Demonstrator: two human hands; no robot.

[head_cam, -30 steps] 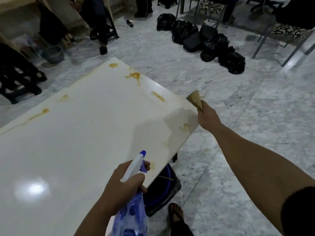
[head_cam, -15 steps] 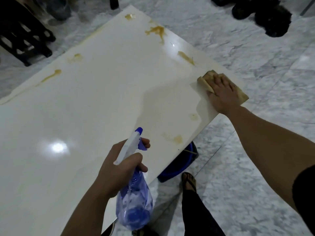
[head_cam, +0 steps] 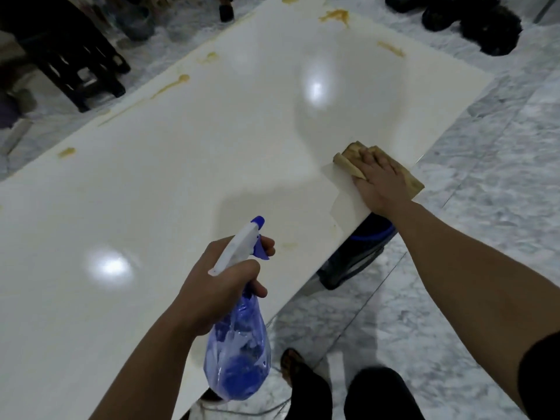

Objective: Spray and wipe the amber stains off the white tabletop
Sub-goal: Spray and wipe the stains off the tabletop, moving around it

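1. The white tabletop [head_cam: 181, 177] fills most of what I can see, glossy, with two bright light reflections on it.
2. The right hand [head_cam: 380, 180] lies flat, fingers straight, pressing a tan cloth [head_cam: 353, 156] onto the tabletop at its near right edge; part of the cloth [head_cam: 413, 183] sticks out past the hand toward that edge.
3. The left hand [head_cam: 218, 283] is curled round the neck of a blue spray bottle [head_cam: 238, 353], one finger on the blue trigger, the white-and-blue nozzle aimed over the tabletop; the bottle's body hangs just off the tabletop's near edge.
4. Amber stains remain on the tabletop: a large blotch [head_cam: 336, 15] and a streak [head_cam: 391, 49] toward the far right corner, a long trail [head_cam: 172, 84] and a smudge [head_cam: 209, 57] along the far left edge, a small spot [head_cam: 66, 152] further along that edge, and a faint mark [head_cam: 289, 244] close to the spray nozzle.
5. A dark bucket with a blue rim [head_cam: 360, 250] sits on the marble floor [head_cam: 454, 268] under the tabletop's near edge, below the right forearm.
6. A dark stool [head_cam: 75, 62] stands beyond the tabletop's far left edge.
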